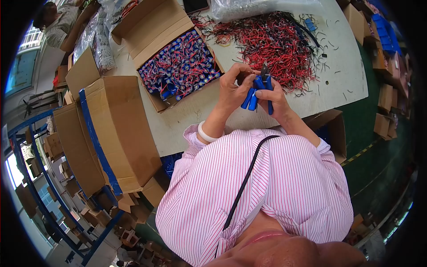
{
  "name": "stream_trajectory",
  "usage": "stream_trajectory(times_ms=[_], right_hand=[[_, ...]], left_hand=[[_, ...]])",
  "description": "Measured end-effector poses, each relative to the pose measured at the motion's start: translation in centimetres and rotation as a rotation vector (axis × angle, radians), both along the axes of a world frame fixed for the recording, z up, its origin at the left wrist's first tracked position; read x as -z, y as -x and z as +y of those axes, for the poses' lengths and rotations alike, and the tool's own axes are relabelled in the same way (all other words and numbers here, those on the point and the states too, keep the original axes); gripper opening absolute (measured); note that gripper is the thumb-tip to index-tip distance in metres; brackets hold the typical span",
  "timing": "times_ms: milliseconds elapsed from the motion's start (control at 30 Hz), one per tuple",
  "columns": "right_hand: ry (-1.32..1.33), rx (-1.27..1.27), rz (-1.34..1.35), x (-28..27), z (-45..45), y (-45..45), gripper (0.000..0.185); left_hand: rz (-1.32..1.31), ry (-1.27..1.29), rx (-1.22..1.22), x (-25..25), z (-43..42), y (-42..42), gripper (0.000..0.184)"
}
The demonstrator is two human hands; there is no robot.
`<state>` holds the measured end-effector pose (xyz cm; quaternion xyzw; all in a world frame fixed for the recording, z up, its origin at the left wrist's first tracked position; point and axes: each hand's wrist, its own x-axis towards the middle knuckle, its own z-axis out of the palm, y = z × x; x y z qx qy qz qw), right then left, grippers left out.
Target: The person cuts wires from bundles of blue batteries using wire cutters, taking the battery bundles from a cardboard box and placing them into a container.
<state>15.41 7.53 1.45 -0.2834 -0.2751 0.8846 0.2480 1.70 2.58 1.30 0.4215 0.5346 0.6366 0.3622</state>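
Note:
Above the table's front edge, my left hand [235, 86] has its fingers pinched at the end of a blue cylindrical cell [252, 101]; the tiny part between the fingertips is too small to make out. My right hand [276, 99] is wrapped round blue-handled cutters [270, 84], their dark jaws pointing up beside the cells. Several blue cells hang together between both hands. Behind them lies a pile of red and black wire pieces [280, 53]. To the left, an open carton [155, 26] holds many blue cells with red wires.
A large empty-looking cardboard box [120, 120] stands at the left. Another open box [340, 133] is beside my right elbow. Plastic bags [249, 9] lie at the table's [342, 66] far side. A person [62, 26] is at the upper left.

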Motion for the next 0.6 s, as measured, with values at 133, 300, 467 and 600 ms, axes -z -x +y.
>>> stream_trajectory(times_ms=[133,300,467,600], right_hand=[[-0.068,0.071,-0.008,0.0,0.6,0.5,0.056],[-0.41,0.178,-0.291,-1.2,2.0,0.5,0.048],[-0.881,0.145,-0.532,-2.3,2.8,1.0,0.043],[-1.14,0.115,-0.657,-1.1,2.7,0.8,0.044]], left_hand=[[-0.11,0.031,-0.074,0.3,-0.3,-1.0,0.024],[-0.663,0.109,-0.061,1.1,0.1,-1.9,0.037],[-0.988,0.139,0.123,0.3,-0.1,-2.4,0.034],[-0.936,0.259,0.196,0.2,-0.3,-2.4,0.031]])
